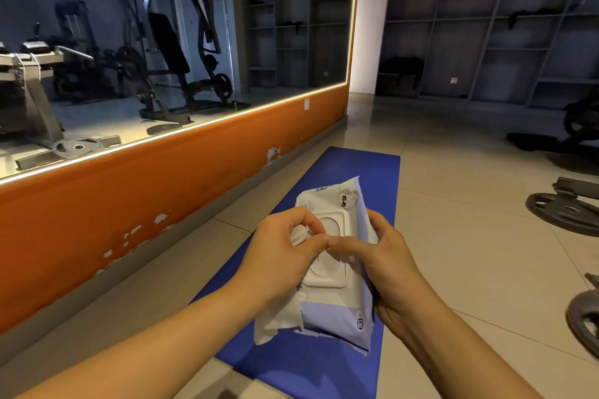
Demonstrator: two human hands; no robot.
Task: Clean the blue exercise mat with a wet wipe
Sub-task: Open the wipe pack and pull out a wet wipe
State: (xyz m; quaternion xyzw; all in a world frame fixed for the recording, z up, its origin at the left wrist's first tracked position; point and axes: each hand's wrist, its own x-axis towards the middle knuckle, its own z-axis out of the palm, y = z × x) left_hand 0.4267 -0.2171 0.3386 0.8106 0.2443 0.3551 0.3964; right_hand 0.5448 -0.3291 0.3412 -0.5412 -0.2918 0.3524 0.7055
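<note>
Lengthwise, the mat (363, 172) was laid on the tiled floor (470, 253), its long axis running away from the camera and roughly parallel to the orange wall (129, 204) on the left. Its far short edge was seen whole, while the near end was partly cut off by the frame's lower edge.

Above the mat's middle a wipe pack (337, 308) was held in both hands, its long axis set along the mat's and its lidded face turned up. The pack's right edge was gripped by the right hand (389, 269), the thumb laid across the front. A white wipe (275, 317) was pinched at the opening by the curled fingers (304, 220) of the left hand (282, 256), and its loose end hung beside the pack's left side. The lid (334, 223) was seen raised just beyond those fingers.

Much of the mat's centre was hidden by pack and forearms. Gym machines were shown in a mirror (162, 42) above the wall. To the right, well apart from the mat, weight plates (564, 214) lay on the floor, one cut off by the frame. Dark shelves (486, 26) stood at the back; their contents could not be made out.
</note>
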